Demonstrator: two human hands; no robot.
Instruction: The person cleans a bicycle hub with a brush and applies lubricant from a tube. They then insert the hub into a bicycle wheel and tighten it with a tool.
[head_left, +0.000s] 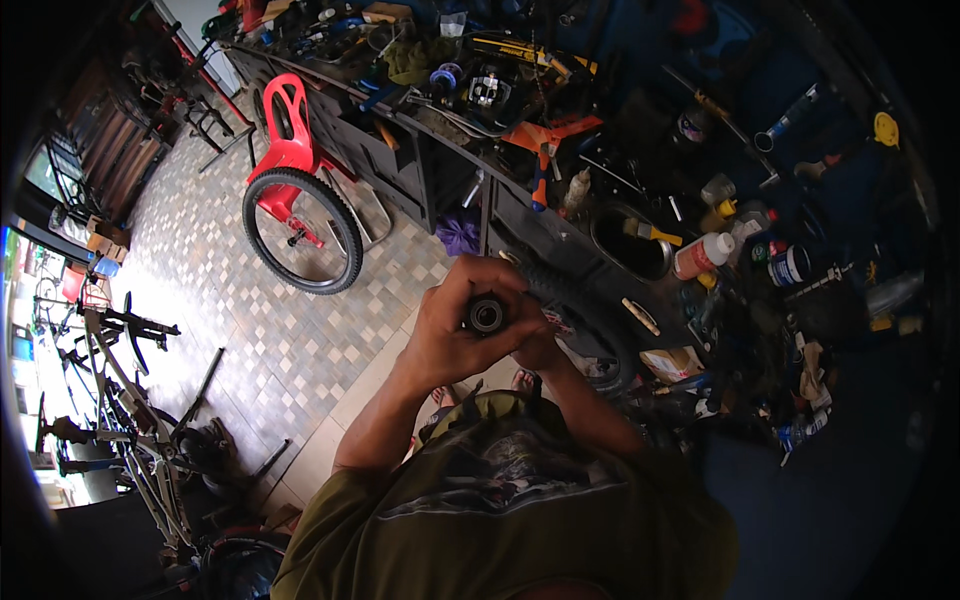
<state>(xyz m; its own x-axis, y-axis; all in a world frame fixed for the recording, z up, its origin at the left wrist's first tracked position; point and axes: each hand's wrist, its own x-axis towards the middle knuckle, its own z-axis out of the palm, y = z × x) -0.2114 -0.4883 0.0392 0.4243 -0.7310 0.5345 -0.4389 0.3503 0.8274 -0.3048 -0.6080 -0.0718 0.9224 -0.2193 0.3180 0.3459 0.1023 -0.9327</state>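
Note:
Between my two hands, in the middle of the head view, is a round black part (486,316) seen end-on, with a paler ring around its centre; it looks like a bicycle hub. My left hand (446,318) is closed, its curled fingers and thumb wrapped around the part. Pressed in from the other side, my right hand (538,338) also closes on it, though most of its fingers are hidden. The far end of the part is out of sight.
A bicycle wheel (348,255) leans against a red chair (288,150) ahead on the left. Along the right runs a cluttered workbench with a metal bowl (658,262), a bottle (703,256) and a brush (652,233). Bicycle frames (125,400) stand at the left; another tyre (570,290) is beside the bench.

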